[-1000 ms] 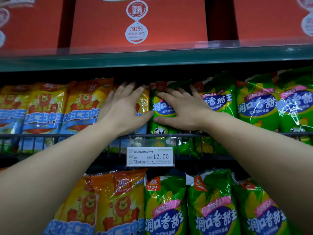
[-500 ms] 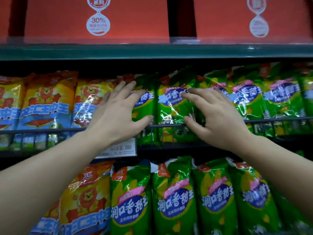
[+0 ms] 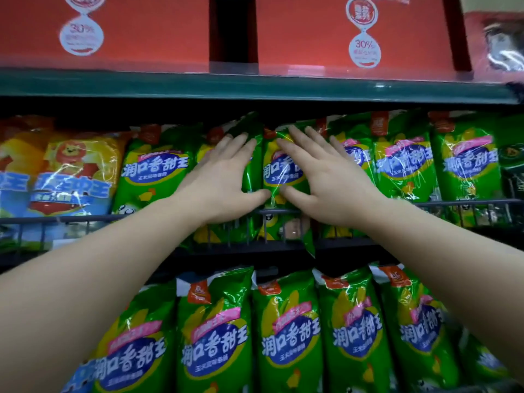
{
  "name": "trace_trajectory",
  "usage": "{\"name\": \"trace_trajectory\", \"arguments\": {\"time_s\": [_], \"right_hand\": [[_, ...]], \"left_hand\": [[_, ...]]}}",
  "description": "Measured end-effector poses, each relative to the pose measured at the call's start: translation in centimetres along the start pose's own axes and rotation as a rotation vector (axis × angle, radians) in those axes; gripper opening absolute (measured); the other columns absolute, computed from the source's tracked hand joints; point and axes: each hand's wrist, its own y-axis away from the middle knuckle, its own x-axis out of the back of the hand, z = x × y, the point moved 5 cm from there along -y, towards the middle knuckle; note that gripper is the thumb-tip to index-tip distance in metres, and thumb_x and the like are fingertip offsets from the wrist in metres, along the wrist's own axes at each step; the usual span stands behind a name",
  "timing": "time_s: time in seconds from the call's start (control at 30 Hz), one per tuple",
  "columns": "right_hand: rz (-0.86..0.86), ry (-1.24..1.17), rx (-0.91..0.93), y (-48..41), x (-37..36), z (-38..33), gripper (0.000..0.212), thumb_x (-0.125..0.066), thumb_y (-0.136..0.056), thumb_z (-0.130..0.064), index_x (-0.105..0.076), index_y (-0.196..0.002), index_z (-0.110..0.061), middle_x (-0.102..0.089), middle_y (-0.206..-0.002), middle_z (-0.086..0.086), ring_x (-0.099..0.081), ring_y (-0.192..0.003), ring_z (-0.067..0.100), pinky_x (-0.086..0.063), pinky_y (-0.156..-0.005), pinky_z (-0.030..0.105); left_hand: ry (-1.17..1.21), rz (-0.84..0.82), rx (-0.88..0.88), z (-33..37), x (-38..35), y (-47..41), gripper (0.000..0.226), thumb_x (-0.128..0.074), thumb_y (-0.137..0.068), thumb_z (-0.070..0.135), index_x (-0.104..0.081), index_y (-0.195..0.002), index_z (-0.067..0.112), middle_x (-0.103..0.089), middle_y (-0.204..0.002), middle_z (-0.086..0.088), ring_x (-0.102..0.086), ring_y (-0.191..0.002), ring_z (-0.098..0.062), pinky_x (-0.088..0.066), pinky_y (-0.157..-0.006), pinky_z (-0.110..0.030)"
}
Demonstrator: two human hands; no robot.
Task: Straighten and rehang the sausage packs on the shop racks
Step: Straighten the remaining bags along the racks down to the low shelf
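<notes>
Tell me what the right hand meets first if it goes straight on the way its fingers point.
The right hand lies flat on a green pack; sliding on up-left, it would likely reach that pack's top edge, then the dark gap under the shelf. Depth is unclear.

My left arm [image 3: 93, 279] and right arm [image 3: 453, 265] are both stretched up and forward, bare to the elbow. Left hand [image 3: 224, 180] and right hand [image 3: 326, 177] sit side by side, palms flat, fingers straight and spread a bit, thumb tips almost meeting.
</notes>
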Motion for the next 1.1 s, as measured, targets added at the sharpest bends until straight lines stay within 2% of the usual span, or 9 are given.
{"name": "trace_trajectory", "arguments": {"time_s": [0.2, 0.37, 0.47, 0.57, 0.67, 0.77, 0.87, 0.93, 1.1], "right_hand": [[-0.102, 0.024, 0.019, -3.1, -1.1, 0.3, 0.08, -0.042, -0.095, -0.056, -0.002, -0.159, -0.03, 0.003, -0.167, -0.002, 0.001, -0.154, 0.023, 0.002, -0.124, 0.047], [-0.164, 0.036, 0.0, -4.5, -2.2, 0.0, 0.084, -0.038, -0.091, -0.061, 0.002, -0.158, -0.031, 0.006, -0.167, 0.002, 0.003, -0.153, 0.027, -0.002, -0.123, 0.051], [-0.161, 0.076, -0.01, -5.1, -2.8, -0.3, 0.088, -0.035, -0.088, -0.069, 0.005, -0.157, -0.033, 0.005, -0.167, 0.005, 0.002, -0.153, 0.031, -0.003, -0.121, 0.055], [-0.141, 0.117, -0.003, -5.5, -3.2, -0.3, 0.093, -0.031, -0.085, -0.079, 0.007, -0.157, -0.034, 0.002, -0.167, 0.005, -0.001, -0.153, 0.033, -0.006, -0.121, 0.057], [-0.138, 0.116, 0.012, -5.8, -3.2, -0.1, 0.097, -0.028, -0.082, -0.086, 0.008, -0.157, -0.036, 0.001, -0.167, 0.004, -0.003, -0.153, 0.032, -0.003, -0.121, 0.056], [-0.138, 0.12, 0.037, -6.1, -3.2, 0.1, 0.092, -0.031, -0.086, -0.079, 0.009, -0.157, -0.036, 0.001, -0.167, 0.004, -0.003, -0.153, 0.032, -0.002, -0.122, 0.053], [-0.15, 0.121, 0.059, -6.3, -3.2, 0.2, 0.09, -0.039, -0.088, -0.068, 0.008, -0.157, -0.035, -0.001, -0.167, 0.004, -0.005, -0.153, 0.033, -0.003, -0.123, 0.051], [-0.168, 0.114, 0.073, -6.7, -3.2, 0.2, 0.091, -0.042, -0.088, -0.066, 0.008, -0.157, -0.034, -0.002, -0.167, 0.003, -0.007, -0.152, 0.033, -0.005, -0.123, 0.052], [-0.219, 0.074, 0.118, -7.5, -2.7, 0.2, 0.092, -0.046, -0.088, -0.06, 0.008, -0.157, -0.032, -0.002, -0.167, 0.001, -0.01, -0.152, 0.031, -0.014, -0.122, 0.05]], "left_hand": [[-0.132, -0.105, 0.084, -0.2, -1.4, -1.5, 0.105, -0.061, -0.083, 0.047, 0.013, -0.155, 0.029, 0.014, -0.165, 0.004, 0.009, -0.152, -0.024, 0.002, -0.123, -0.042], [-0.161, -0.13, 0.156, -0.7, -1.6, -2.1, 0.111, -0.063, -0.078, 0.052, 0.014, -0.154, 0.032, 0.011, -0.165, 0.005, 0.007, -0.151, -0.026, 0.003, -0.122, -0.04], [-0.157, -0.129, 0.172, -1.2, -1.6, -2.2, 0.118, -0.055, -0.064, 0.06, 0.015, -0.154, 0.032, 0.009, -0.165, 0.006, 0.006, -0.151, -0.025, 0.003, -0.122, -0.04], [-0.133, -0.099, 0.171, -1.4, -1.6, -2.4, 0.118, -0.064, -0.072, 0.053, 0.017, -0.154, 0.03, 0.006, -0.165, 0.005, 0.005, -0.151, -0.022, 0.002, -0.123, -0.04], [-0.13, -0.084, 0.174, -1.6, -1.7, -2.3, 0.122, -0.052, -0.058, 0.06, 0.017, -0.154, 0.03, 0.005, -0.165, 0.006, 0.007, -0.151, -0.021, 0.003, -0.123, -0.04], [-0.124, -0.072, 0.175, -1.9, -2.0, -2.3, 0.121, -0.047, -0.056, 0.063, 0.017, -0.153, 0.031, 0.006, -0.165, 0.008, 0.007, -0.151, -0.021, 0.005, -0.122, -0.04], [-0.125, -0.057, 0.174, -2.0, -2.2, -2.3, 0.122, -0.056, -0.064, 0.068, 0.018, -0.153, 0.03, 0.009, -0.165, 0.008, 0.009, -0.151, -0.021, 0.007, -0.121, -0.04], [-0.127, -0.05, 0.17, -2.0, -2.1, -2.4, 0.123, -0.062, -0.067, 0.066, 0.017, -0.154, 0.029, 0.009, -0.165, 0.008, 0.01, -0.151, -0.021, 0.008, -0.121, -0.04], [-0.11, -0.065, 0.171, -2.2, -1.8, -2.5, 0.123, -0.058, -0.063, 0.064, 0.017, -0.154, 0.028, 0.007, -0.165, 0.006, 0.009, -0.151, -0.021, 0.009, -0.122, -0.041]]}}
